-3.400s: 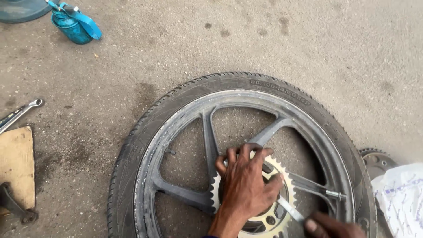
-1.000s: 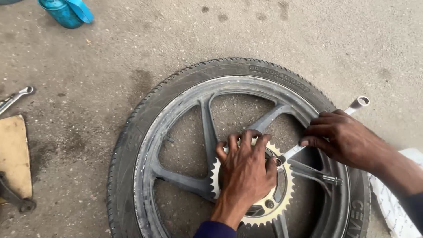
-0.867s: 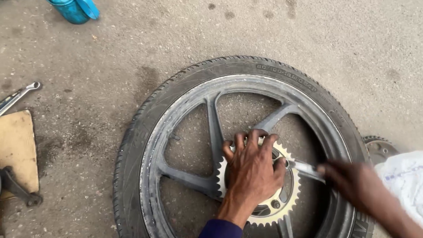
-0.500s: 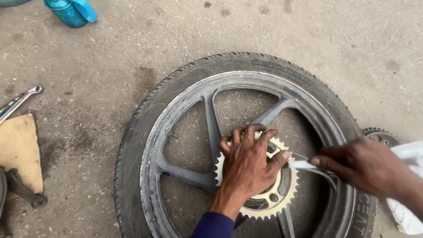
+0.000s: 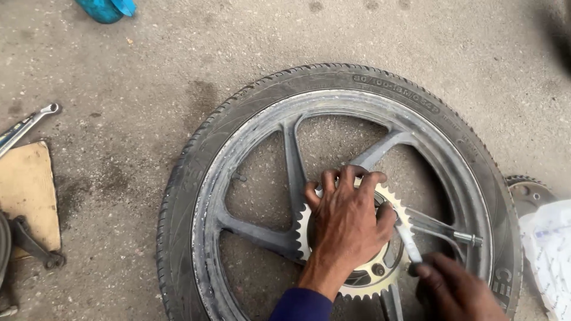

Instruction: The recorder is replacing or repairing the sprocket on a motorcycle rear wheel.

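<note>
Concrete floor (image 5: 178, 65), left hand (image 5: 348, 223) atop sprocket (image 5: 386, 279)

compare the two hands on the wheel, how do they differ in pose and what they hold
The left hand lies spread, palm down, flat on the toothed sprocket; the right hand is curled around a slim metal wrench. The left hand shows whole, with a blue sleeve at its wrist; the right hand is blurred and cut by the frame edge. Both work at the hub of the wheel.
</note>
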